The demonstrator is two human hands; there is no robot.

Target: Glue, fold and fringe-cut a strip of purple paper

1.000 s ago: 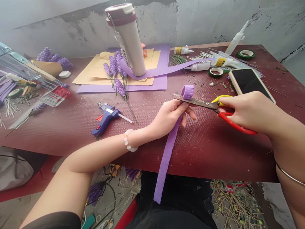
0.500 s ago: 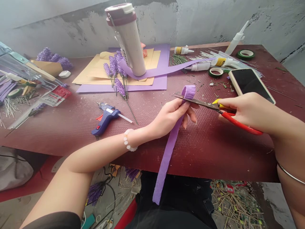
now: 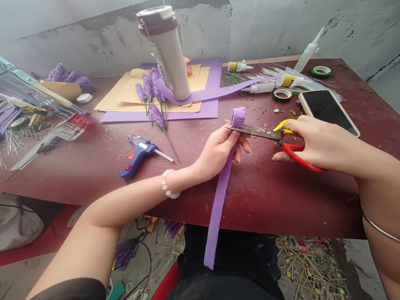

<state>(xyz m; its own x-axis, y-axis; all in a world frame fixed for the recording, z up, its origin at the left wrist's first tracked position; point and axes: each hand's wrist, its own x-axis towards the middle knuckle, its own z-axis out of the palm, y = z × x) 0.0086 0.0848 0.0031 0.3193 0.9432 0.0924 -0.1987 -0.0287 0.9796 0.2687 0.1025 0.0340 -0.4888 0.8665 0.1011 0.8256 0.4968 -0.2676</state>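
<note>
A purple crepe paper strip (image 3: 218,216) is pinched in my left hand (image 3: 220,152). Its upper end curls over above my fingers and shows a fringe of fine cuts; the long tail hangs past the table edge over my lap. My right hand (image 3: 315,141) grips scissors (image 3: 265,132) with one yellow and one red handle. The scissor blades lie across the strip just below the fringed curl, right by my left thumb. The handles are spread apart, and the strip partly hides the blades.
Left of my hands lies a blue glue gun (image 3: 139,156). Behind it are purple flower stems (image 3: 156,114), kraft paper (image 3: 118,91) and a tall cup (image 3: 170,54). A phone (image 3: 328,110), green tape rolls (image 3: 321,71) and glue bottles (image 3: 259,87) sit at the right.
Both hands have shifted slightly left, bringing the strip and scissors along. The scissor handles are spread wider than before. The fringed curl stands a little further left and higher.
</note>
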